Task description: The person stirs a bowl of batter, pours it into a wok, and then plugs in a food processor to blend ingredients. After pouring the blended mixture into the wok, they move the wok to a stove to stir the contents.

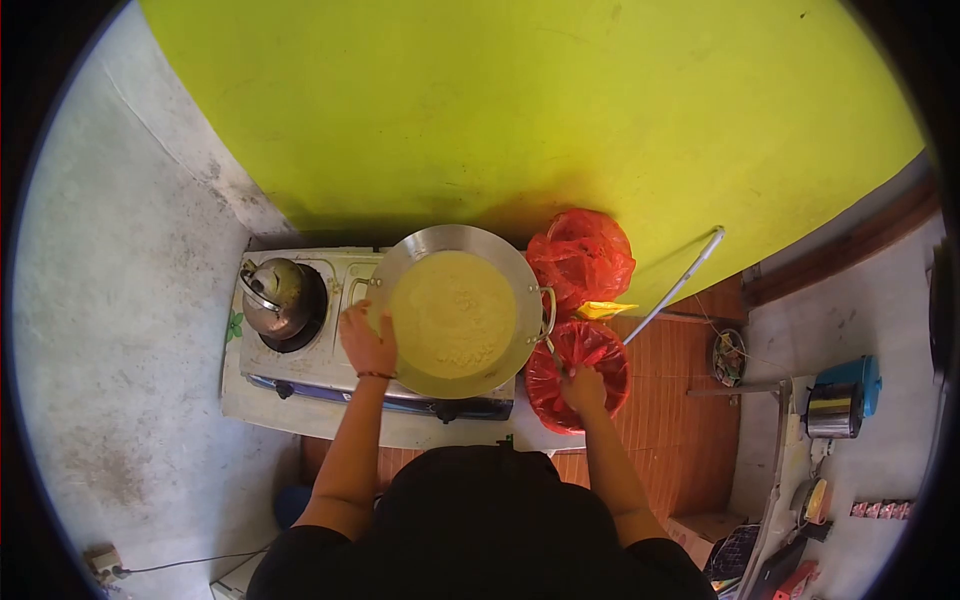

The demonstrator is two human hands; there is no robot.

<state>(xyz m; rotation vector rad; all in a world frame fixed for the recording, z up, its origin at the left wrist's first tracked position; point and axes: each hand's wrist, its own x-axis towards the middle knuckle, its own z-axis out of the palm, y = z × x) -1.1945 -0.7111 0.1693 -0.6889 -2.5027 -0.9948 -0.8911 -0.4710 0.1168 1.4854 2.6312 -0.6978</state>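
A wide metal wok [530,275] with two loop handles sits on the stove, filled with a pale yellow liquid [455,310] that has froth on its surface. My left hand [367,342] is beside the wok's left rim, just below the left handle, with thumb and fingers apart. To the right of the wok, my right hand [584,390] is closed around a thin, dark utensil handle [554,352], which slants up toward the wok's right handle. Below that hand is a container lined with a red plastic bag [612,355]. The utensil's working end is not distinguishable.
A metal kettle [278,300] stands on the left burner of the white stove [350,262]. Behind the lined container are another red plastic bag [580,255] and a yellow packet [603,310]. A pale pole [680,282] leans against the green wall [560,110]. Shelving with pots is at right.
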